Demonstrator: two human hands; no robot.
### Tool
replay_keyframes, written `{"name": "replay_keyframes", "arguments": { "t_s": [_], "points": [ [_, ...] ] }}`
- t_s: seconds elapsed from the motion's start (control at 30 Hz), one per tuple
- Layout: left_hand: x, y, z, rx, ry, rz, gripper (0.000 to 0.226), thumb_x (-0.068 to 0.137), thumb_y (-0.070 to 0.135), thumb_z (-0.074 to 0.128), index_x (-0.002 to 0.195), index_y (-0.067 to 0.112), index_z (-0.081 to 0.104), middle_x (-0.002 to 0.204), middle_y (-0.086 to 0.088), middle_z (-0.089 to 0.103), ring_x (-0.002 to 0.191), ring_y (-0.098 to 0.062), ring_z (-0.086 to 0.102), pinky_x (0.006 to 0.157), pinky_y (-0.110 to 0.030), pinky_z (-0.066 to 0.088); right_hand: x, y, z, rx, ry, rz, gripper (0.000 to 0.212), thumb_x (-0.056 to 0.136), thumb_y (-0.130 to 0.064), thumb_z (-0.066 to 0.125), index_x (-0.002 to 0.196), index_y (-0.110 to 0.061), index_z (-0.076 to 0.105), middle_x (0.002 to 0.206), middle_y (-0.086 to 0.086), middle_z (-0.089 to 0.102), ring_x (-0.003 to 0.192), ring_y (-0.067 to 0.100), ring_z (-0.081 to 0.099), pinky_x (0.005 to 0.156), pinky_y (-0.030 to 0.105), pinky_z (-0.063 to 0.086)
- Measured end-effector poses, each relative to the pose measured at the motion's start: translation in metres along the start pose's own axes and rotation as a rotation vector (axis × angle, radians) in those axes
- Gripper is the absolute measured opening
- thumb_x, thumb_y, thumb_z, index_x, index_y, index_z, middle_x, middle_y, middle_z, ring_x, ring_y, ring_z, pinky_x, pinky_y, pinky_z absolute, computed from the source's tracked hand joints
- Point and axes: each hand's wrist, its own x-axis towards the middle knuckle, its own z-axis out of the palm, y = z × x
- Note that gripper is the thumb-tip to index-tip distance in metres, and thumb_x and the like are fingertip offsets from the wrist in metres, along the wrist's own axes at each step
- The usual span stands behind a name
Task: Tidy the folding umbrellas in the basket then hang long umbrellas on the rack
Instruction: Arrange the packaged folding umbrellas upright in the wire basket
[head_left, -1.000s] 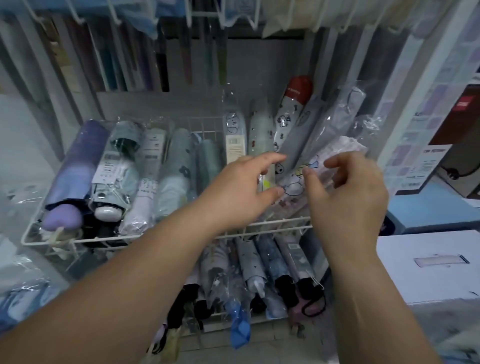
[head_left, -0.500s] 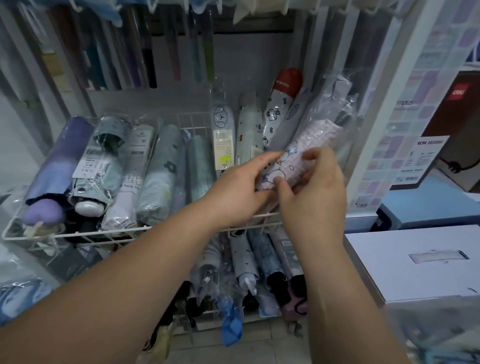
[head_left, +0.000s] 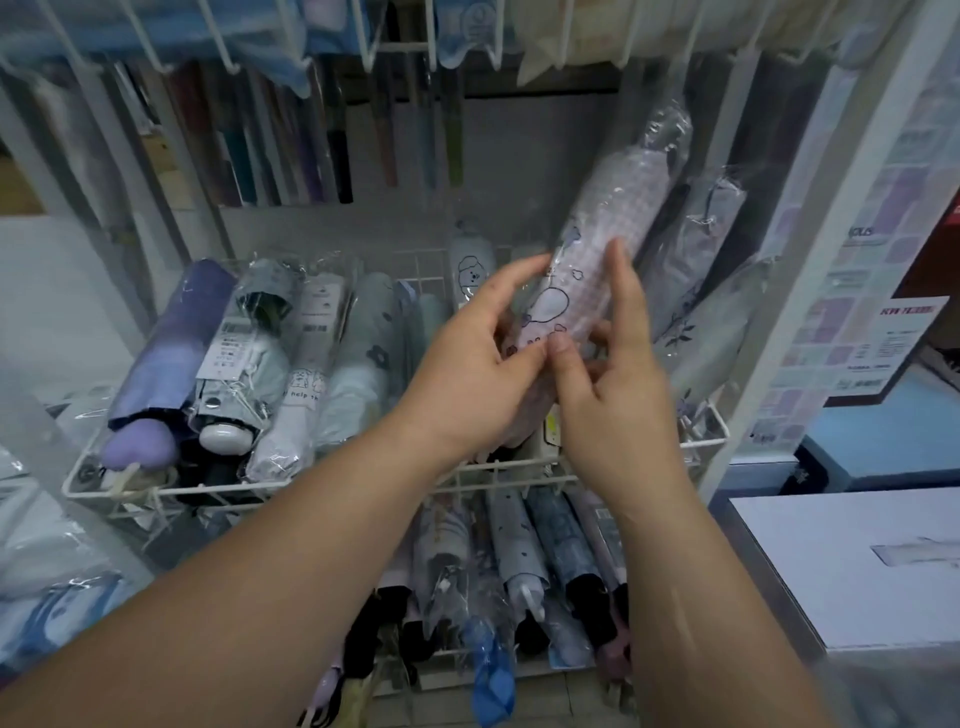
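- Checked lilac folding umbrella (head_left: 605, 244), sealed in a clear wrapper, is held above the right half of the white wire basket (head_left: 218, 488). It is tilted, with the top end leaning up and to the right, and is lifted clear of the basket.
- Left hand (head_left: 467, 379): the lower end of the umbrella is gripped, with the thumb in front and the fingers curled behind the wrapper.
- Right hand (head_left: 615, 410): the same lower end is pinched by the thumb, and the index finger is laid up along the umbrella's side. The two hands are close together, thumbs nearly touching.
- Left half of the basket: folding umbrellas are laid side by side, handles toward the front rim. A purple umbrella (head_left: 166, 353) is at the far left; next to it a pale green one with a white button end (head_left: 221, 436), then white and pale floral ones.
- Right half of the basket: grey wrapped umbrellas (head_left: 696, 244) are leaned against the right side. A white umbrella with a dog print (head_left: 474, 265) is stood upright at the back.
- Long umbrellas (head_left: 337, 150) are hung in a row behind and above the basket.
- A lower tier of wrapped folding umbrellas (head_left: 519, 561) is seen beneath the basket.
- A white box (head_left: 857, 577) is noted at the lower right.
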Motion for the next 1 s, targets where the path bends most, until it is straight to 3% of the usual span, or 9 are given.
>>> {"name": "replay_keyframes", "arguments": {
  "t_s": [0.13, 0.23, 0.33, 0.4, 0.5, 0.57, 0.67, 0.8, 1.0],
  "points": [
    [-0.001, -0.002, -0.016, -0.131, 0.09, -0.064, 0.059, 0.096, 0.001, 0.06, 0.138, 0.041, 0.047, 0.108, 0.002, 0.073, 0.096, -0.006, 0.073, 0.083, -0.024, 0.058, 0.009, -0.009, 0.018, 0.085, -0.1, -0.066, 0.069, 0.103, -0.022, 0.05, 0.149, -0.06, 0.016, 0.151, -0.03, 0.035, 0.127, -0.015, 0.043, 0.106, 0.018, 0.04],
    [-0.004, -0.007, -0.028, -0.199, 0.185, -0.121, 0.056, 0.097, 0.006, 0.061, 0.139, 0.04, 0.048, 0.113, -0.006, 0.074, 0.098, -0.017, 0.074, 0.087, -0.039, 0.06, 0.019, -0.012, 0.028, 0.115, -0.245, -0.076, 0.069, 0.103, -0.02, 0.051, 0.148, -0.061, 0.019, 0.151, -0.031, 0.036, 0.124, 0.0, 0.056, 0.107, 0.033, 0.047],
    [-0.001, -0.018, -0.044, -0.208, 0.282, -0.255, 0.052, 0.096, 0.016, 0.063, 0.137, 0.045, 0.047, 0.11, -0.005, 0.074, 0.092, -0.019, 0.075, 0.082, -0.041, 0.06, 0.027, -0.016, 0.045, 0.067, -0.372, -0.062, 0.069, 0.1, -0.025, 0.056, 0.147, -0.061, 0.021, 0.153, -0.016, 0.043, 0.105, 0.014, 0.068, 0.1, 0.038, 0.053],
    [0.005, -0.025, -0.058, -0.033, 0.247, -0.313, 0.054, 0.091, 0.028, 0.063, 0.14, 0.045, 0.047, 0.119, 0.0, 0.071, 0.101, -0.018, 0.072, 0.092, -0.042, 0.057, 0.034, -0.016, 0.057, 0.051, -0.415, -0.019, 0.07, 0.096, -0.029, 0.06, 0.149, -0.056, 0.022, 0.151, -0.004, 0.048, 0.107, 0.018, 0.066, 0.103, 0.041, 0.05],
    [0.01, -0.023, -0.078, 0.539, 0.059, -0.287, 0.049, 0.096, 0.029, 0.058, 0.145, 0.031, 0.051, 0.132, -0.003, 0.066, 0.118, -0.024, 0.063, 0.104, -0.039, 0.049, 0.046, -0.017, 0.067, -0.083, -0.452, 0.047, 0.068, 0.096, -0.025, 0.061, 0.155, -0.038, 0.029, 0.151, -0.002, 0.048, 0.117, 0.014, 0.057, 0.1, 0.025, 0.044],
    [0.007, -0.021, -0.091, 0.85, -0.042, -0.241, 0.039, 0.098, 0.03, 0.055, 0.137, 0.029, 0.06, 0.13, -0.006, 0.067, 0.119, -0.029, 0.06, 0.101, -0.039, 0.049, 0.049, -0.02, 0.072, -0.243, -0.481, 0.041, 0.068, 0.096, -0.024, 0.061, 0.156, -0.033, 0.03, 0.149, -0.002, 0.05, 0.12, 0.018, 0.058, 0.092, 0.02, 0.043],
    [-0.005, -0.023, -0.105, 1.148, -0.149, -0.148, 0.028, 0.094, 0.033, 0.05, 0.111, 0.024, 0.069, 0.111, -0.009, 0.069, 0.106, -0.035, 0.059, 0.089, -0.045, 0.052, 0.048, -0.022, 0.082, -0.349, -0.506, 0.041, 0.065, 0.095, -0.029, 0.062, 0.154, -0.031, 0.035, 0.147, 0.002, 0.053, 0.122, 0.022, 0.057, 0.097, 0.025, 0.045],
    [-0.02, -0.031, -0.111, 1.277, -0.21, -0.091, 0.03, 0.096, 0.034, 0.045, 0.115, 0.021, 0.065, 0.119, -0.002, 0.063, 0.109, -0.029, 0.055, 0.091, -0.043, 0.047, 0.049, -0.027, 0.088, -0.425, -0.552, 0.056, 0.06, 0.095, -0.03, 0.061, 0.151, -0.029, 0.04, 0.148, 0.005, 0.053, 0.126, 0.025, 0.056, 0.103, 0.033, 0.047],
    [-0.024, -0.04, -0.105, 1.296, -0.19, -0.111, 0.042, 0.096, 0.03, 0.045, 0.136, 0.019, 0.053, 0.149, -0.006, 0.047, 0.132, -0.027, 0.047, 0.111, -0.046, 0.031, 0.051, -0.032, 0.1, -0.602, -0.634, 0.03, 0.052, 0.097, -0.032, 0.058, 0.145, -0.018, 0.047, 0.142, 0.012, 0.056, 0.119, 0.031, 0.06, 0.1, 0.037, 0.049]
  ]
}}
